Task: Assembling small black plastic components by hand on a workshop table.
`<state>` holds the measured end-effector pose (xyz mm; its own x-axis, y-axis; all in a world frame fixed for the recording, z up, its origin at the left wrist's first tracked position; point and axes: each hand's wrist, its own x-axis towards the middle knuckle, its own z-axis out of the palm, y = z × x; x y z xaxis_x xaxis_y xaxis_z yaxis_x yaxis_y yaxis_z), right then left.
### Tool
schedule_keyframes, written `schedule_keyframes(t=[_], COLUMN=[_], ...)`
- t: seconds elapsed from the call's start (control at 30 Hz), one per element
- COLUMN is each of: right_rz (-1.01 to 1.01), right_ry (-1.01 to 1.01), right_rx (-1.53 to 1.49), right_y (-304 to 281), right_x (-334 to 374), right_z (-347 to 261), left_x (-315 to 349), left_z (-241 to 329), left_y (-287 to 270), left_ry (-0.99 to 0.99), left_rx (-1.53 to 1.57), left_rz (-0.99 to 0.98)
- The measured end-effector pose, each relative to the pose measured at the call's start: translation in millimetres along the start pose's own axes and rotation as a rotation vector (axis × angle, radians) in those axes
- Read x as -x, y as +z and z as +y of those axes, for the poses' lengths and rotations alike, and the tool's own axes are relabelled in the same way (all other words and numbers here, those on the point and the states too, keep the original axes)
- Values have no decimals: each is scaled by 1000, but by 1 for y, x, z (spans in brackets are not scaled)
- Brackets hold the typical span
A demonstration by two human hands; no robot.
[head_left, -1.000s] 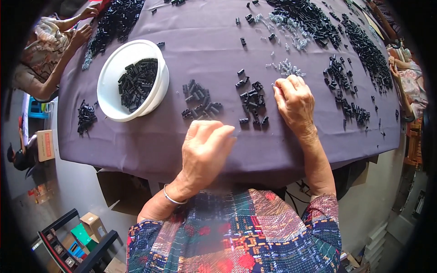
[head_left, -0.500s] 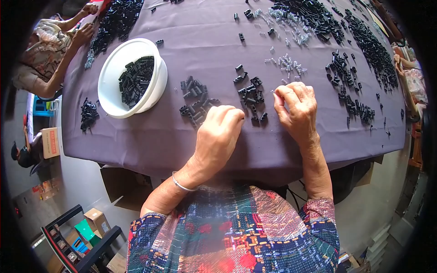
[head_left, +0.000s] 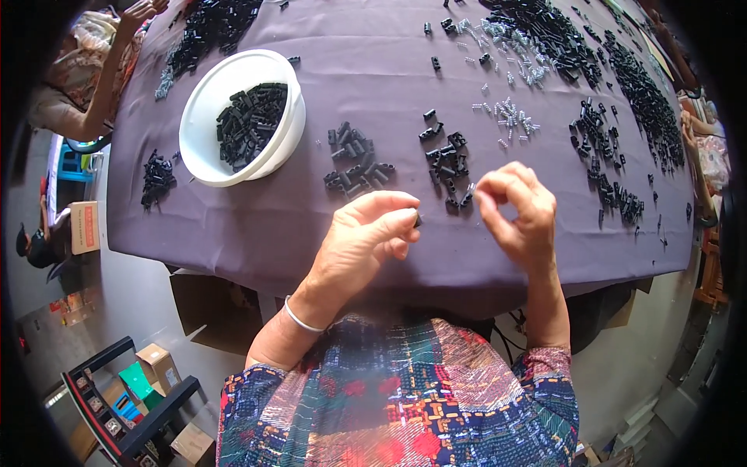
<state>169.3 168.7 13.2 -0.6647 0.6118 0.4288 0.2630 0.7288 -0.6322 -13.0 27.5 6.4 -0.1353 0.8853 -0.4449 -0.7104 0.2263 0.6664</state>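
Note:
My left hand (head_left: 362,237) is closed in a pinch around a small black plastic part (head_left: 418,221), of which only an end shows past the fingertips. Between thumb and forefinger my right hand (head_left: 520,216) pinches a tiny silvery spring (head_left: 471,189), close to a cluster of black plastic parts (head_left: 447,161). Beyond my left hand lies a heap of black cylindrical pieces (head_left: 355,162). Loose metal springs (head_left: 514,118) are scattered farther off, past my right hand. A white round tub (head_left: 292,128) holding many black pieces stands tilted-looking at the left.
Large piles of black parts (head_left: 548,43) and more springs cover the far right of the purple cloth (head_left: 373,78). Another small black pile (head_left: 159,180) lies left of the tub. Other people's hands (head_left: 142,11) work at the far left and the right table edges.
My left hand has turned so its thumb side shows, with the black part at its fingertips. My right hand has shifted slightly right and nearer. The view has shifted a little.

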Motion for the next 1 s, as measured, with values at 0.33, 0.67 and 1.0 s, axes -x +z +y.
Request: schedule_keyframes(t=[0.33,0.67,1.0], right_rz=[-199,-260,-195], right_ry=[3,-80,53], right_rx=[-24,138,-56], right_y=[-4,-3,1], right_x=[3,5,3], right_z=[-48,-52,-58], left_x=[6,6,5], left_z=[-13,-18,-17], left_y=[2,1,-4], left_ry=[-59,-40,-54], left_rx=[51,27,80], left_rz=[-27,-57,-105])
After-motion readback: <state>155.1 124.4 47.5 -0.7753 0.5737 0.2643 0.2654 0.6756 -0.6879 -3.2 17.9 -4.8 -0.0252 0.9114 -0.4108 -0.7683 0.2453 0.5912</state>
